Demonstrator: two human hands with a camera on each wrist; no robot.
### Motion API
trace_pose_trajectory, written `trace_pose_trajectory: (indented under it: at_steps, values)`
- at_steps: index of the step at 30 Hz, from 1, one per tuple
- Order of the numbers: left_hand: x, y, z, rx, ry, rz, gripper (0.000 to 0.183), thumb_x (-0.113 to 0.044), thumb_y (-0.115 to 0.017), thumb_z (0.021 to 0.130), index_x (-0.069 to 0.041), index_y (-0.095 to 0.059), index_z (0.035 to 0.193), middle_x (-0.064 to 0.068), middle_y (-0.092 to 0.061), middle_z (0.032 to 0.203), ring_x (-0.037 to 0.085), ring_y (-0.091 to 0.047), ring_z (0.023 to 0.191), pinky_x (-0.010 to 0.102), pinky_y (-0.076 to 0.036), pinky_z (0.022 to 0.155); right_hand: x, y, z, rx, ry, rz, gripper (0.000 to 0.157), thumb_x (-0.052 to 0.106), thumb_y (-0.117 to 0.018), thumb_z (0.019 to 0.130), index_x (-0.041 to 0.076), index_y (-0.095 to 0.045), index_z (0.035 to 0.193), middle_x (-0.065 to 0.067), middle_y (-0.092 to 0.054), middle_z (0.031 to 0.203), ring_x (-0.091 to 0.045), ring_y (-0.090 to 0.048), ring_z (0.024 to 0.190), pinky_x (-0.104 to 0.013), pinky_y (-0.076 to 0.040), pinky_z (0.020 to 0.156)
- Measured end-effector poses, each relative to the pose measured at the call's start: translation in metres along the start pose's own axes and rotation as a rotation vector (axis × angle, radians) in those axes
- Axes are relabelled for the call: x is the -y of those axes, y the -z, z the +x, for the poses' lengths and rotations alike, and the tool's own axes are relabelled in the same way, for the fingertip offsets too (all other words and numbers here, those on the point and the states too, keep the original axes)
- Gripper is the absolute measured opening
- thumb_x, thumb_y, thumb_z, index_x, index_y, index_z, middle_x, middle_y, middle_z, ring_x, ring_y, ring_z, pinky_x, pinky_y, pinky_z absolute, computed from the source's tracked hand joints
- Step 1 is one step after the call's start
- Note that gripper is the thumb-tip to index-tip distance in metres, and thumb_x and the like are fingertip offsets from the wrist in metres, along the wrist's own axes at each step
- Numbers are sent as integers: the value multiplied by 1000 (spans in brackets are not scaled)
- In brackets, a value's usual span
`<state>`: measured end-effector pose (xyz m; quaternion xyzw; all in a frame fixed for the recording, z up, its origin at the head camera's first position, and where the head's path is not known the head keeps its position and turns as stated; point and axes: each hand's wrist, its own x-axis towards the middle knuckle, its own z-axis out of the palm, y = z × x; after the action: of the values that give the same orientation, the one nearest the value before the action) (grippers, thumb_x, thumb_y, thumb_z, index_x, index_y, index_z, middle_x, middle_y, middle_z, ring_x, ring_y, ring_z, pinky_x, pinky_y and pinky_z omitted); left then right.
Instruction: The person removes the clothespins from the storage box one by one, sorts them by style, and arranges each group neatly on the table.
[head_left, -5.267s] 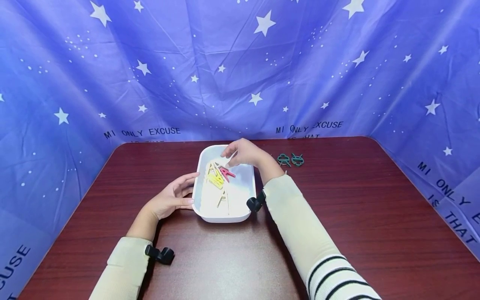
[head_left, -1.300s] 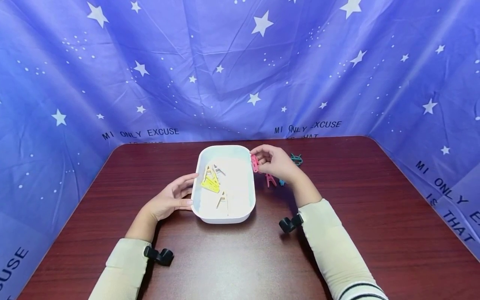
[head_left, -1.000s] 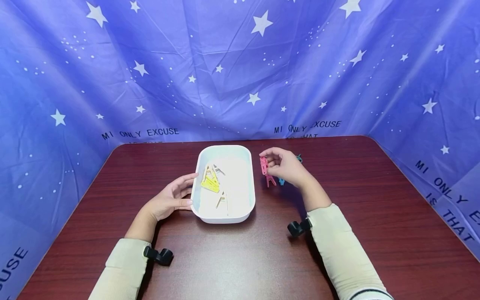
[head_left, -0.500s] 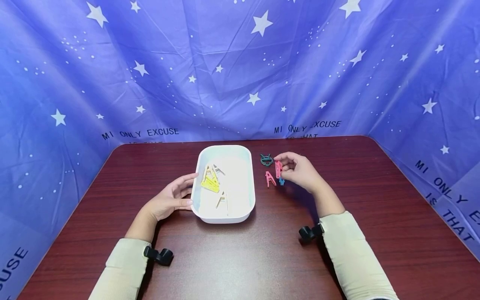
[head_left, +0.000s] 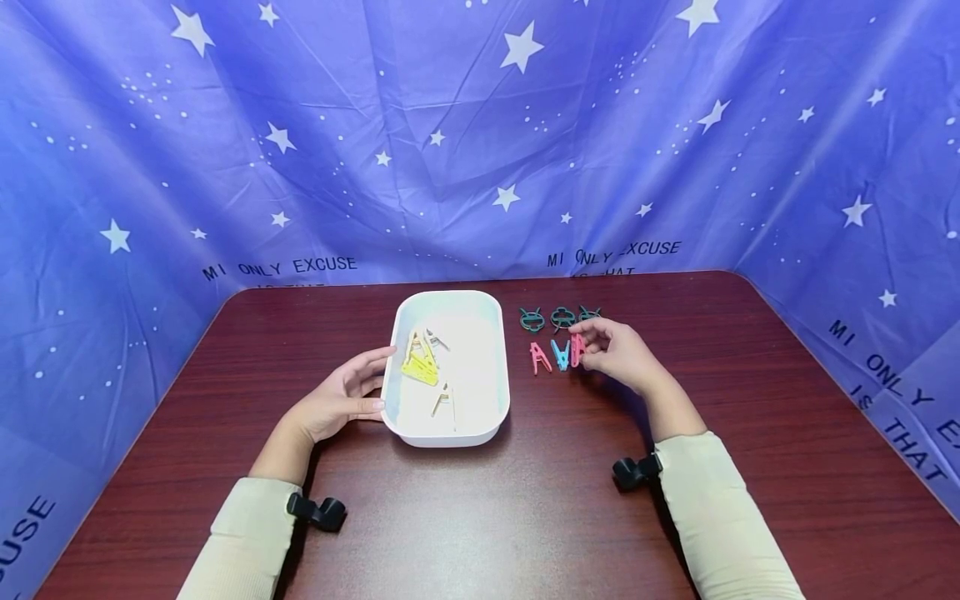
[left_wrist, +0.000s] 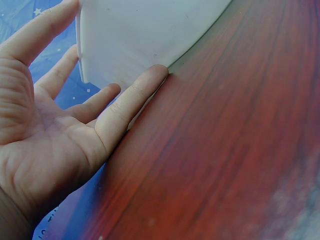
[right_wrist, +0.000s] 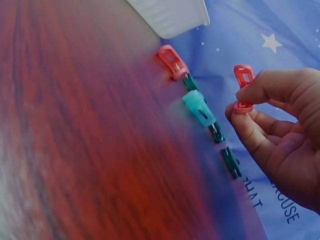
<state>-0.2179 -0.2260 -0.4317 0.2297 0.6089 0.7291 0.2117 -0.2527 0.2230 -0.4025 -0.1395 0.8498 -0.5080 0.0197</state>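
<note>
My right hand [head_left: 624, 358] pinches a pink clothespin [right_wrist: 243, 74] between thumb and fingers, raised off the table in the right wrist view. Just left of it lie a light blue clothespin [head_left: 561, 355] and another pink clothespin [head_left: 539, 358]. My left hand [head_left: 339, 398] rests against the left side of a white plastic tray [head_left: 501, 400]. In the left wrist view its fingers [left_wrist: 134, 97] stretch out to the tray's wall. Inside the tray are a yellow clothespin [head_left: 420, 368] and several pale ones, among them a cream clothespin [head_left: 446, 402] near the front.
Behind the pink and blue clothespins, a row of dark green clips [head_left: 532, 319] lies near the back of the dark red wooden table [head_left: 480, 525]. A blue curtain [head_left: 450, 167] with white stars hangs behind the table and at both sides.
The pink clothespin has left the tray in my right hand and moved rightward, past the other pink one and the blue one. My left hand has stayed at the tray.
</note>
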Motion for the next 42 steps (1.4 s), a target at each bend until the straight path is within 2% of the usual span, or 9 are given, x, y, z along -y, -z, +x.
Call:
trace_pose_trajectory:
  at_steps: [6,10,19,24,33,42]
  values:
    - [0,0,0,-2,2,0,79,7,-68,84,-6,-28,152,29,-19,153,28,-49,122,39,-56,82,-8,3,-1,0,-29,-39,44,-10,-66,79,-7,-59,122,-20,-61,94,-18,-57,68,-34,-52,50]
    - [0,0,0,-1,1,1,79,7,-68,84,-6,-28,152,29,-18,153,28,-49,122,39,-56,82,-12,4,0,-9,-37,-76,42,-10,-66,78,-7,-60,119,-19,-61,91,-19,-57,68,-31,-51,50]
    - [0,0,-2,-2,1,-5,78,8,-67,85,-8,-30,152,28,-19,153,28,-49,123,40,-56,83,-14,3,2,-30,-33,-242,38,-8,-68,74,-4,-64,112,-14,-61,88,-20,-54,72,-26,-47,53]
    - [0,0,-2,-2,4,-12,78,8,-67,85,-8,-29,152,29,-18,152,28,-48,123,40,-56,83,-15,2,4,-26,-50,-236,37,-7,-69,76,-5,-64,112,-15,-61,87,-21,-55,71,-26,-48,53]
    - [1,1,-1,1,2,-7,79,6,-68,85,-7,-29,152,29,-19,152,29,-48,124,39,-56,83,-21,3,5,-34,-50,-234,37,-3,-70,77,-4,-65,114,-16,-63,94,-23,-57,76,-27,-49,58]
    - [1,2,1,-7,1,3,79,9,-67,85,-7,-28,152,27,-22,151,28,-48,124,37,-56,83,-23,3,6,-47,-59,-247,34,-1,-71,80,-4,-66,113,-15,-64,92,-22,-57,75,-28,-49,60]
